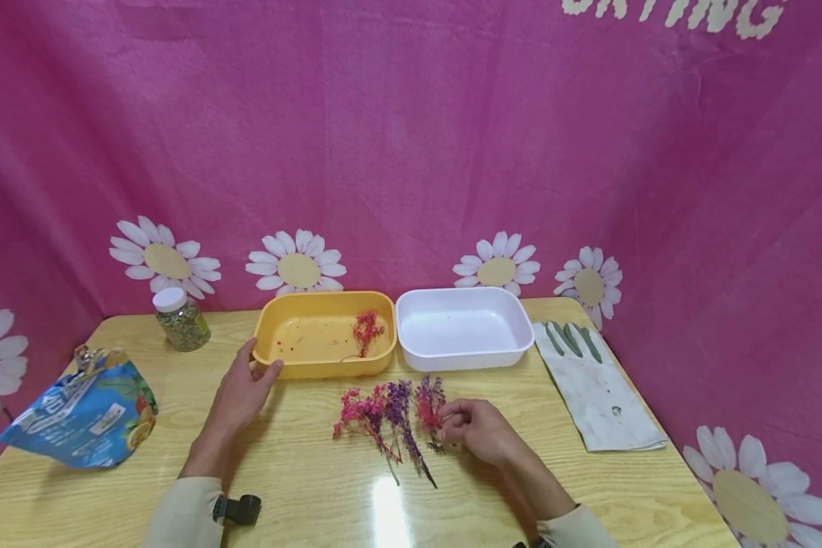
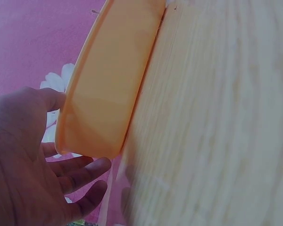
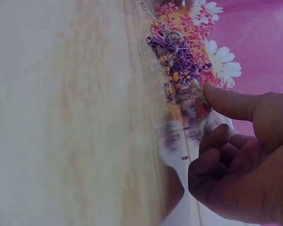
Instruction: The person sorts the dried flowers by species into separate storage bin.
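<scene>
At the near left corner of the yellow tub [image 1: 325, 371], my left hand [image 1: 242, 392] holds the rim, thumb in front and fingers round the side. The left wrist view shows that hand [image 2: 33, 160] against the tub's end wall [image 2: 104, 94]. Over the table, my right hand [image 1: 476, 428] pinches a pink and purple dried flower sprig [image 1: 428, 403] between thumb and fingers; it looks blurred in the right wrist view. Just left of it lie a purple dried flower sprig [image 1: 399, 411] and a pink one [image 1: 363, 411]. Inside the tub is a red sprig [image 1: 366, 331] with scattered bits.
A white tub [image 1: 466, 359] stands beside the yellow one. To the right, a pale cloth [image 1: 599, 403] bears several green leaf-like pieces [image 1: 571, 340]. At left are a lidded jar [image 1: 183, 323] and a blue pouch [image 1: 89, 415]. Pink fabric [image 1: 411, 152] hangs behind the table.
</scene>
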